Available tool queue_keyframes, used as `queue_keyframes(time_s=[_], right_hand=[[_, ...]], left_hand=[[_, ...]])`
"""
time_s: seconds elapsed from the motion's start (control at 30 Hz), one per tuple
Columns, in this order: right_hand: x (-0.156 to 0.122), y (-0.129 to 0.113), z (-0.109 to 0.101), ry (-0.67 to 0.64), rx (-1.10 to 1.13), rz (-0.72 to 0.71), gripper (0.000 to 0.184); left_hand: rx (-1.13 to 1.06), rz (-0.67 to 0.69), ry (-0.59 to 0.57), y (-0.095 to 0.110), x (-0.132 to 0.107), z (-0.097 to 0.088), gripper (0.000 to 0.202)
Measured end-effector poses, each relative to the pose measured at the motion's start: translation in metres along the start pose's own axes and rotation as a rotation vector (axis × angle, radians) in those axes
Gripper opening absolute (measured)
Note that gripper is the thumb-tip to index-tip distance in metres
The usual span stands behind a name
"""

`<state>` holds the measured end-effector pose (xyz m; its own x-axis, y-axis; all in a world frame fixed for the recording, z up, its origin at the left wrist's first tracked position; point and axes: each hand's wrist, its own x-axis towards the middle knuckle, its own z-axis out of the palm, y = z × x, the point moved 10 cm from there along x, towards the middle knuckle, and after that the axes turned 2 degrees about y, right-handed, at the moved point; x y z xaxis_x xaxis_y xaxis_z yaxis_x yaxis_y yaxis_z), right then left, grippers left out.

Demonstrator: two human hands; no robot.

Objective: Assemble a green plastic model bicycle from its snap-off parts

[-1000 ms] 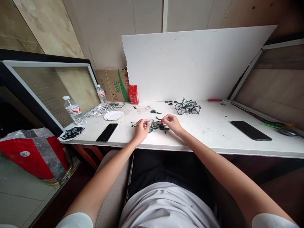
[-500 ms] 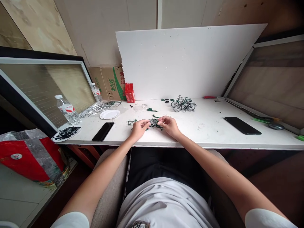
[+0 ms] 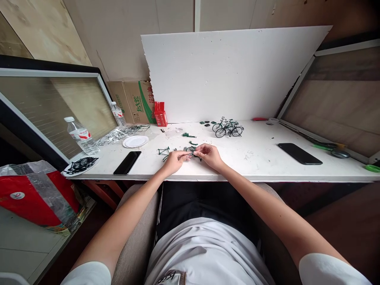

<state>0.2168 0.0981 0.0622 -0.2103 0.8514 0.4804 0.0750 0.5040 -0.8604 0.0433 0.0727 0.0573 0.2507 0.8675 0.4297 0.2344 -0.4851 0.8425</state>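
Between my two hands is a small dark spoked wheel [image 3: 189, 149] of a model bicycle, partly covered by my fingers. My left hand [image 3: 176, 161] pinches it from the left, thumb and fingertips together. From the other side my right hand [image 3: 209, 154] is closed on it too, with a dark piece showing under the fingers. A green bicycle frame part [image 3: 163, 151] lies just left of my left hand. Beyond the hands rest a curved green piece [image 3: 193, 143] and a green part [image 3: 188, 135]. Assembled model bicycles [image 3: 228, 128] stand farther back on the right.
Phones lie at left [image 3: 127, 162] and right [image 3: 299, 153] on the white table [image 3: 255, 166]. A plate of black parts [image 3: 80, 165], a water bottle [image 3: 81, 135] and white plates [image 3: 135, 141] are at left. A foam board [image 3: 234, 75] leans behind.
My hands have come slightly closer together around the wheel, the left shifting a little right relative to the table. The whole view has shifted slightly.
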Motion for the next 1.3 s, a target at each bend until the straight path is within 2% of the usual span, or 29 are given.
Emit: queue_keyframes(time_s=[0.17,0.43,0.67,0.97,1.3], right_hand=[[0.000,-0.006,-0.005,0.052,-0.083,-0.038,0.040],[-0.001,-0.009,-0.002,0.020,-0.159,-0.056,0.040],[-0.002,-0.011,-0.001,0.016,-0.157,-0.042,0.038],[0.001,-0.002,0.000,0.006,-0.073,-0.018,0.040],[0.001,0.000,0.000,0.015,-0.109,-0.004,0.040]], left_hand=[[0.050,0.017,-0.018,0.001,0.000,0.001,0.034],[0.036,0.006,-0.042,0.009,-0.002,0.001,0.035],[0.052,0.013,-0.011,0.005,-0.001,0.000,0.035],[-0.031,-0.010,-0.054,-0.004,0.001,0.005,0.038],[-0.178,-0.065,-0.127,-0.011,0.002,0.008,0.051]])
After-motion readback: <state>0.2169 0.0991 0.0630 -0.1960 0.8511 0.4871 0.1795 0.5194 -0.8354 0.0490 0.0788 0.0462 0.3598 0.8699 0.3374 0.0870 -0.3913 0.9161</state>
